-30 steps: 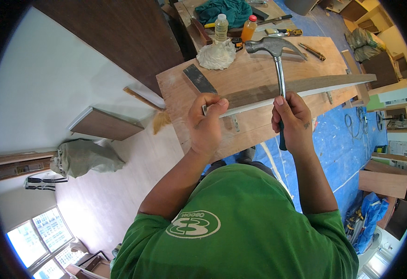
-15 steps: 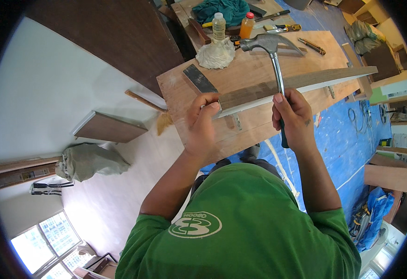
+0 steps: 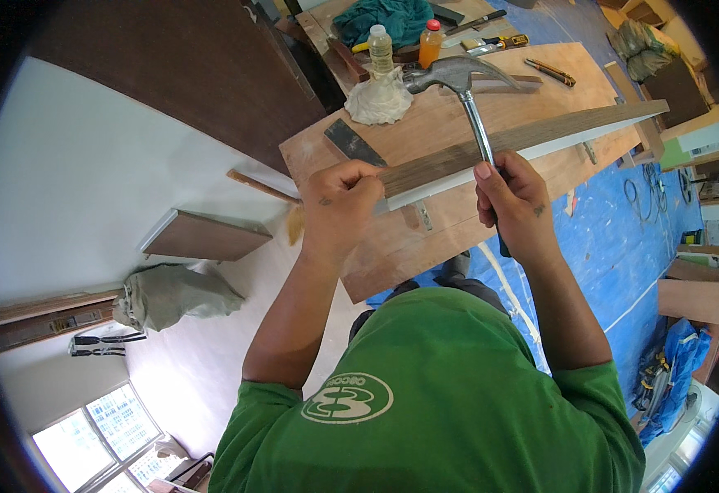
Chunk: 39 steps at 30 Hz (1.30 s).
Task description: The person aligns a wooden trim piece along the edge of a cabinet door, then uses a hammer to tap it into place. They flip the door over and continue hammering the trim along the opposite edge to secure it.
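My right hand [image 3: 517,201] is wrapped round the handle of a claw hammer [image 3: 478,123], whose steel head is raised over the worktable. Its shaft crosses in front of a long narrow board [image 3: 557,131] with a brown wood-grain top and a white side. At the board's near left end, my left hand [image 3: 343,197] is closed, back of the hand up; its fingertips are partly hidden. A dark flat block [image 3: 353,143] lies just beyond that hand. Beneath the board is a plywood worktop [image 3: 392,255].
Beyond the hammer stand a clear bottle [image 3: 380,51] and an orange-filled bottle [image 3: 430,45], beside a crumpled white cloth [image 3: 378,99]. Pencil-like tools [image 3: 550,71] lie on the worktop. Blue sheeting [image 3: 589,238] covers the floor at right; a broom [image 3: 265,187] leans at left.
My left hand has rolled over at the board's end, so its back now faces up. The hammer head has shifted slightly left, and the whole view has turned a little.
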Each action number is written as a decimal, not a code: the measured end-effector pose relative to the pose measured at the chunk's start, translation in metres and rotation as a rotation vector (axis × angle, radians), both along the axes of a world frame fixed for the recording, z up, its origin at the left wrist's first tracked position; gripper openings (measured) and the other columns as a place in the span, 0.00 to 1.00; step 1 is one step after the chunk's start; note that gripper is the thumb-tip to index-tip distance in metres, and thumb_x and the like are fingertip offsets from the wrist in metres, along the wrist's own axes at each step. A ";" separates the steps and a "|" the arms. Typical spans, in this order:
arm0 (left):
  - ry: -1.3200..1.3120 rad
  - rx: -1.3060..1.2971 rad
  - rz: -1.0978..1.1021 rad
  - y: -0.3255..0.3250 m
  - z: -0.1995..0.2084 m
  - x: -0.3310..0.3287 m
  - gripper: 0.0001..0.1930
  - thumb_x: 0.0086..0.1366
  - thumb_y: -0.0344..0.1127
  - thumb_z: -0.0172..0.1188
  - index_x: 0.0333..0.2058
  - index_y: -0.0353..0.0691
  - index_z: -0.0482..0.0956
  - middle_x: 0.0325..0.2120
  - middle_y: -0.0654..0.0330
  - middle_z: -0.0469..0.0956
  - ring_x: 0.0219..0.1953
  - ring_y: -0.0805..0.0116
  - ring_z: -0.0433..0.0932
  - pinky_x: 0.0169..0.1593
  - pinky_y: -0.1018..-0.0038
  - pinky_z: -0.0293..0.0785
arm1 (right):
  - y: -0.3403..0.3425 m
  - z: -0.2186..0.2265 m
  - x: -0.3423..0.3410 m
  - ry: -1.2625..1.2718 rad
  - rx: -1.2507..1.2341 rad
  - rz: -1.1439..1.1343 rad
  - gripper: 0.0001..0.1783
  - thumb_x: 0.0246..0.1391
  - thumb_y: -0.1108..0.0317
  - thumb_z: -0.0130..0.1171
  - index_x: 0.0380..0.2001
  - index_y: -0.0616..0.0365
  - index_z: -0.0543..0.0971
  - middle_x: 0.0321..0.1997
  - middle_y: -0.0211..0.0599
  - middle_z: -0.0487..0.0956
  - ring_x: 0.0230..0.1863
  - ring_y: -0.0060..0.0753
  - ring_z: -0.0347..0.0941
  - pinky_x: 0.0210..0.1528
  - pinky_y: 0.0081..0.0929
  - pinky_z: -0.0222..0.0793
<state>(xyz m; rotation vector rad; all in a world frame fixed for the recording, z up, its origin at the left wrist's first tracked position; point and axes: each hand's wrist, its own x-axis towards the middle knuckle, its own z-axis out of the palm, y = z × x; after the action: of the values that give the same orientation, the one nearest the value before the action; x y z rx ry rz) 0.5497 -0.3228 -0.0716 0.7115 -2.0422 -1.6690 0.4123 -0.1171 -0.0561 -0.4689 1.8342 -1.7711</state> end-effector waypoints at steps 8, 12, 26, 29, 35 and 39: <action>0.041 0.137 0.020 0.001 -0.005 0.001 0.09 0.62 0.25 0.59 0.34 0.29 0.87 0.26 0.66 0.80 0.28 0.81 0.72 0.34 0.80 0.67 | -0.001 -0.002 -0.002 0.013 0.023 0.011 0.19 0.72 0.53 0.64 0.36 0.58 0.76 0.19 0.24 0.71 0.19 0.15 0.66 0.21 0.20 0.64; 0.078 0.180 0.039 0.000 -0.015 -0.002 0.09 0.64 0.26 0.61 0.37 0.29 0.88 0.25 0.67 0.80 0.27 0.83 0.71 0.31 0.80 0.66 | -0.003 0.000 -0.003 0.037 0.043 0.011 0.19 0.73 0.53 0.64 0.35 0.57 0.75 0.19 0.24 0.71 0.18 0.15 0.66 0.20 0.20 0.63; 0.344 -0.048 0.099 0.027 -0.045 0.000 0.29 0.59 0.42 0.82 0.53 0.35 0.79 0.47 0.54 0.84 0.50 0.63 0.84 0.56 0.67 0.79 | 0.010 0.044 0.004 0.254 0.147 0.069 0.15 0.76 0.58 0.59 0.43 0.62 0.78 0.24 0.27 0.72 0.22 0.17 0.67 0.24 0.22 0.64; 0.285 -0.092 0.074 0.023 -0.057 -0.002 0.27 0.57 0.44 0.83 0.48 0.35 0.81 0.43 0.55 0.85 0.46 0.65 0.85 0.50 0.68 0.80 | 0.028 0.070 0.006 0.439 0.325 0.237 0.10 0.75 0.65 0.58 0.45 0.63 0.79 0.26 0.28 0.74 0.25 0.19 0.69 0.28 0.23 0.66; 0.313 -0.187 0.071 0.018 -0.070 -0.008 0.24 0.57 0.47 0.83 0.41 0.36 0.83 0.35 0.54 0.85 0.37 0.67 0.84 0.41 0.69 0.79 | 0.025 0.106 0.019 0.699 0.580 0.394 0.08 0.73 0.71 0.57 0.47 0.66 0.79 0.28 0.34 0.74 0.29 0.24 0.69 0.33 0.26 0.67; 0.391 -0.158 0.105 0.018 -0.076 -0.009 0.25 0.58 0.51 0.82 0.40 0.37 0.82 0.33 0.53 0.84 0.31 0.62 0.83 0.36 0.66 0.78 | 0.023 0.116 0.026 0.818 0.580 0.400 0.09 0.73 0.72 0.57 0.49 0.67 0.79 0.30 0.39 0.75 0.30 0.29 0.71 0.34 0.29 0.69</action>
<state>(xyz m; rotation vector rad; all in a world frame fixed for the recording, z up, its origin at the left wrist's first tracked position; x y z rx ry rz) 0.5405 -0.3047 -0.1479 0.3932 -1.8004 -1.4361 0.4383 -0.0939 0.0603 -1.3291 2.4211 -0.7407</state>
